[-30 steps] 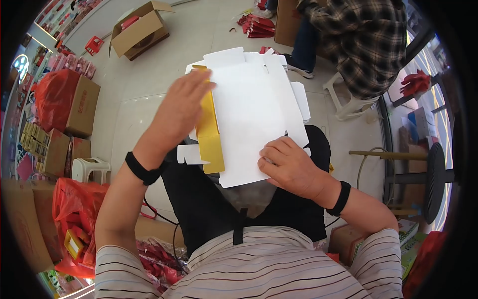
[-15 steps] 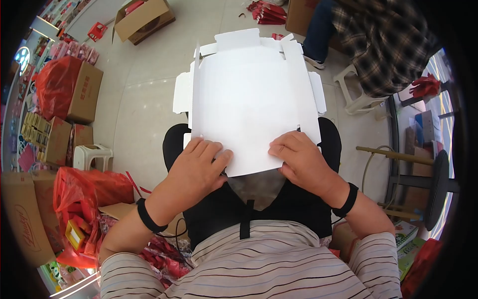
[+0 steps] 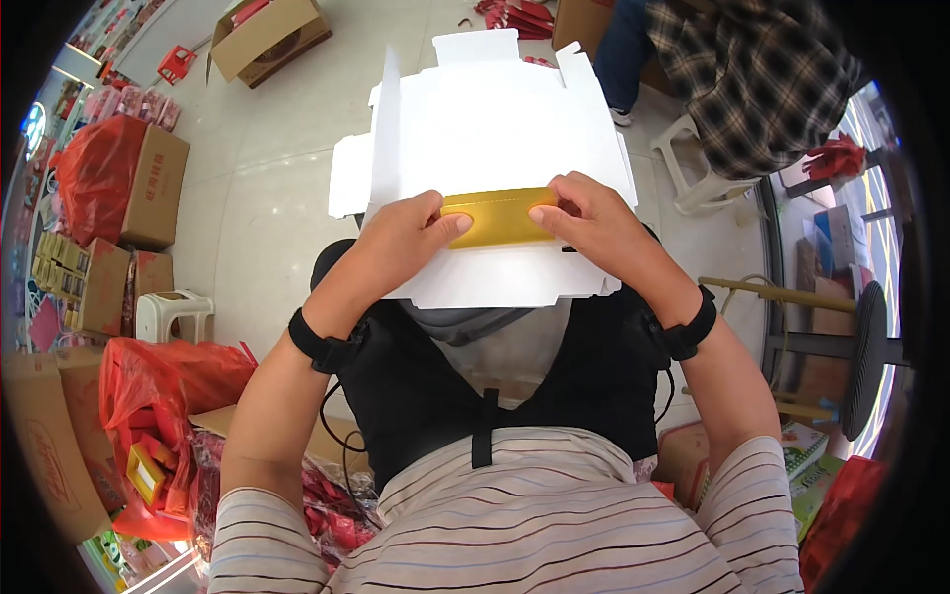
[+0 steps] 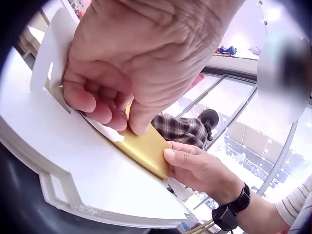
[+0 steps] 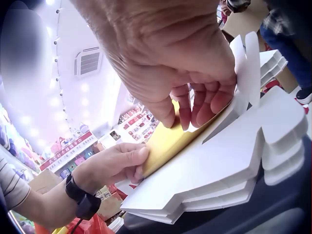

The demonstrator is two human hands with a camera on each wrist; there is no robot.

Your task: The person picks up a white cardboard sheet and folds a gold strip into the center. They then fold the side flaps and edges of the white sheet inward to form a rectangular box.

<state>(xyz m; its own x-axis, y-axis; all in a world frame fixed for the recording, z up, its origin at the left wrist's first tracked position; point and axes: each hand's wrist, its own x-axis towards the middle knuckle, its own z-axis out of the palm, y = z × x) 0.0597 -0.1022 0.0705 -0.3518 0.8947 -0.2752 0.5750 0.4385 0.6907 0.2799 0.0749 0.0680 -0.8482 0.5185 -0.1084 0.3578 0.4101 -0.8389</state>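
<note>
A flat box blank [image 3: 495, 119], white inside and gold outside, lies on a stack of white blanks [image 5: 214, 195] over the person's lap. Its near panel stands folded up, showing the gold face [image 3: 500, 220]. My left hand [image 3: 404, 233] pinches the left end of that panel, thumb on the gold side and fingers behind. At the opposite end, my right hand [image 3: 599, 226] pinches the panel in the same way. The left side panel [image 3: 386, 129] of the blank stands raised. In the left wrist view, the left fingertips [image 4: 83, 100] lie over the white inner face.
Beyond the lap, a person in a plaid shirt [image 3: 752, 79] sits by a white stool [image 3: 688, 168]. Cardboard boxes [image 3: 153, 193], a red plastic bag [image 3: 148, 396] and another white stool [image 3: 168, 312] stand at the left. An opened carton [image 3: 272, 49] lies farther off.
My left hand moved from the gold left side panel to the near edge beside the right hand. Both hands then folded the near panel up, and its gold face came into view.
</note>
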